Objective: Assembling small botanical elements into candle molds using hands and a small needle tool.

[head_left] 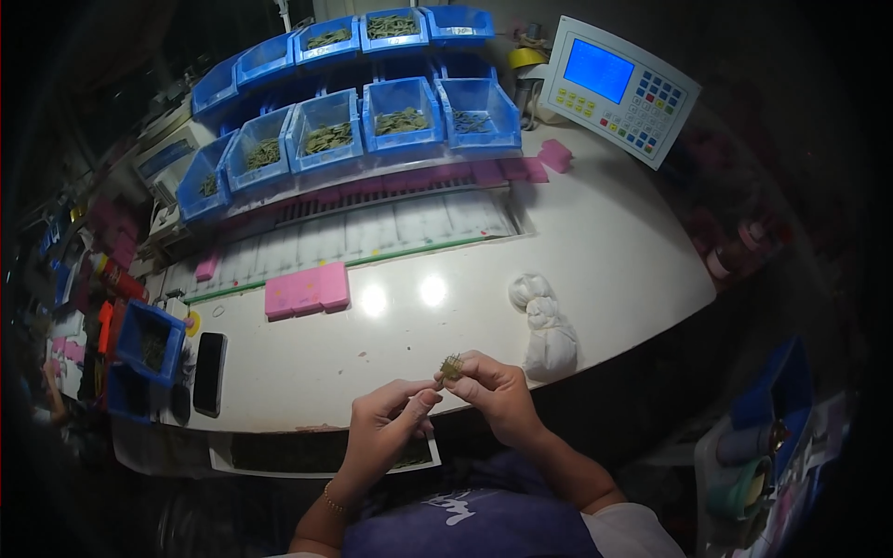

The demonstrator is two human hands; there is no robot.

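Observation:
Between my hands, just above the table's near edge, is a small greenish cluster (451, 366) with thin prongs sticking out. My right hand (502, 395) pinches it between thumb and fingers. At its lower left, the closed fingertips of my left hand (386, 414) meet it; what exactly lies between thumb and forefinger there is too small to make out. Under my left hand, below the table edge, a white-rimmed tray (223, 459) with dark green contents is partly hidden by my forearm. To the right of my right hand, a knotted white bag (551, 349) lies on the table.
Pink foam blocks (307, 290) lie mid-table before a white slotted strip (372, 244). Tiered blue bins (323, 130), several with flat greenish pieces, stand behind. A phone (210, 374) and a small blue bin (151, 340) are left. A keypad display (621, 88) stands back right.

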